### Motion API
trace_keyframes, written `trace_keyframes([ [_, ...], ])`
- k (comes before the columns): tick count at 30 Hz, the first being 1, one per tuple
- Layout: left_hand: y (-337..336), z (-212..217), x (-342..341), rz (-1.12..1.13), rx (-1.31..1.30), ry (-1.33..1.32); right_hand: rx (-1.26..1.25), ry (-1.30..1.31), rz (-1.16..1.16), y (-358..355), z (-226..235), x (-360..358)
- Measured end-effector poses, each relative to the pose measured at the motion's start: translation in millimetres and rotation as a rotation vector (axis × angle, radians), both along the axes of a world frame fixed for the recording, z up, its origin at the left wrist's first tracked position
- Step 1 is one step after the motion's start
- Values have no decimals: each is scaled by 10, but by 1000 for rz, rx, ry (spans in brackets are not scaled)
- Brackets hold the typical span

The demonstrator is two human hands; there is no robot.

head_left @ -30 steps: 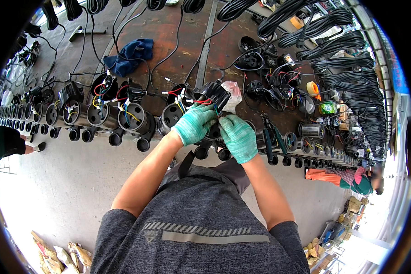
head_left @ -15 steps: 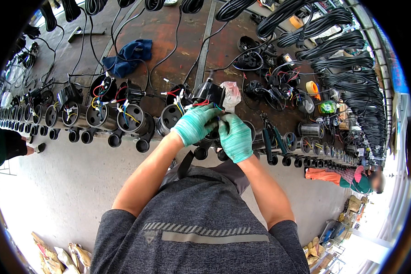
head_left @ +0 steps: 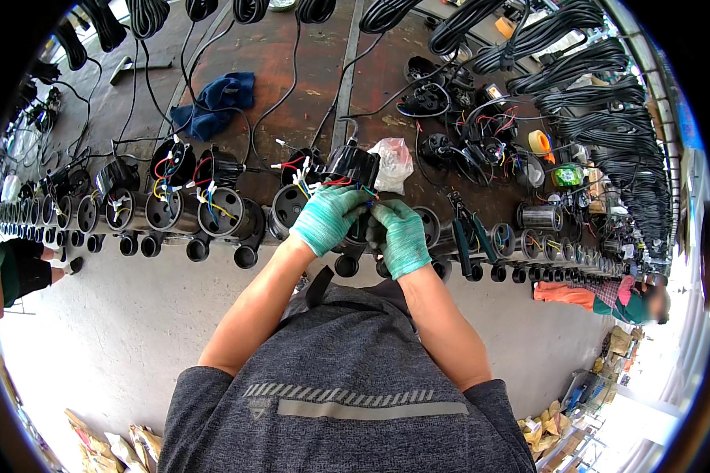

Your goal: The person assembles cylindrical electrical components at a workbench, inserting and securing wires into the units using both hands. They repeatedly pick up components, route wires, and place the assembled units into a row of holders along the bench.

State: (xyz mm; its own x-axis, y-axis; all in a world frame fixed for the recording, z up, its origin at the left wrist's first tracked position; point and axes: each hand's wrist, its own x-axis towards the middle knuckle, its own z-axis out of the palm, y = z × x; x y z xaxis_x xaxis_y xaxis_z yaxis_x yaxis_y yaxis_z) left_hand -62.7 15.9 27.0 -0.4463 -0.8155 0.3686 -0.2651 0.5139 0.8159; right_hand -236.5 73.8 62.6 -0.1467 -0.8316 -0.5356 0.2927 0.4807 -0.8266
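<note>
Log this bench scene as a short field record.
Setting: long brown workbench
Left hand: green glove, grip on coloured wires
Right hand: green glove, on black motor unit
Left of hands: row of cylindrical housings
Behind: clear plastic bag, blue cloth
Right: green-handled pliers, coiled black cables

Both gloves are green, on the left hand (head_left: 331, 217) and the right hand (head_left: 402, 236). The motor part (head_left: 353, 165) is black, with red, yellow, blue and white wires (head_left: 312, 177) (very bright). The cloth (head_left: 213, 98) is blue. The desk (head_left: 292, 63) is rusty brown.
</note>
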Motion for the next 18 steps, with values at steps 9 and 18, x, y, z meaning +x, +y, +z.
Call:
trace_keyframes([
  [9, -30, -53, 38, 53, -1, -49, 56, -65, 49, 75, 43, -139],
  [18, -28, 29, 57, 32, 86, -39, -816, 1143, 250, 4, -83, -80],
])
